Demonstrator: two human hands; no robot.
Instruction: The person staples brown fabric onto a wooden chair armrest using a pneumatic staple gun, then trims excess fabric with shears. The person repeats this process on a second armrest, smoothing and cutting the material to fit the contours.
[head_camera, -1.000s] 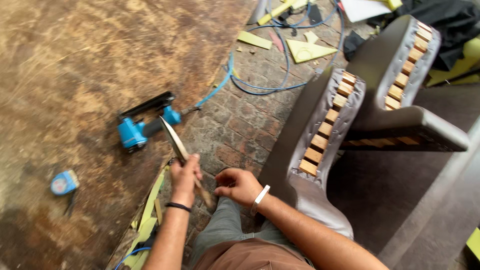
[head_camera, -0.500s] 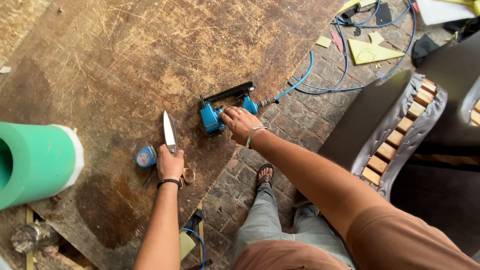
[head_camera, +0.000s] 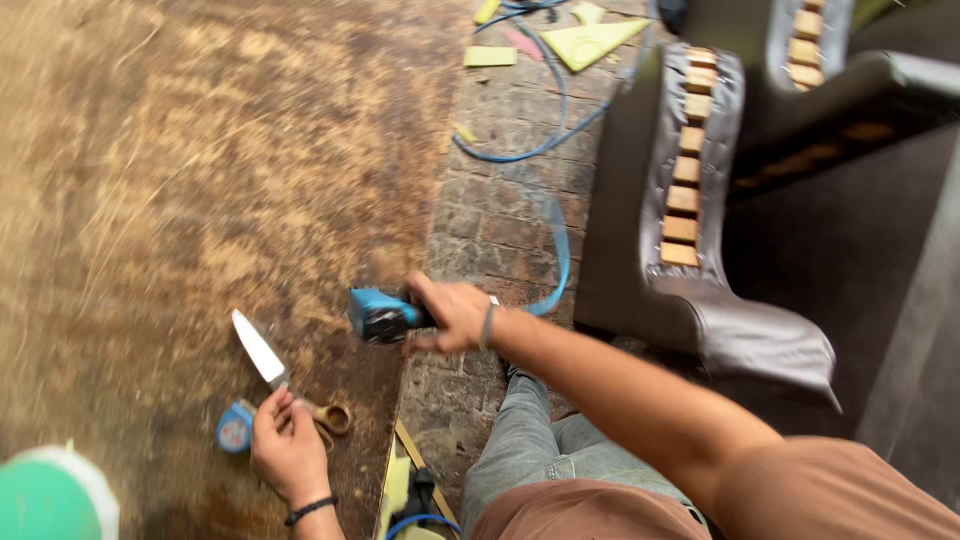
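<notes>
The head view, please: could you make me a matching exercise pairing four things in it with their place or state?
Things:
1. scissors
2. blue tool
3. blue hose
4. tape measure

Places or states:
A. lying on the brick floor
B. gripped in the right hand
C. on the board beside the left hand
D. held in the left hand, blade pointing away

Pairs: 1-D, 2-B, 3-A, 4-C
</notes>
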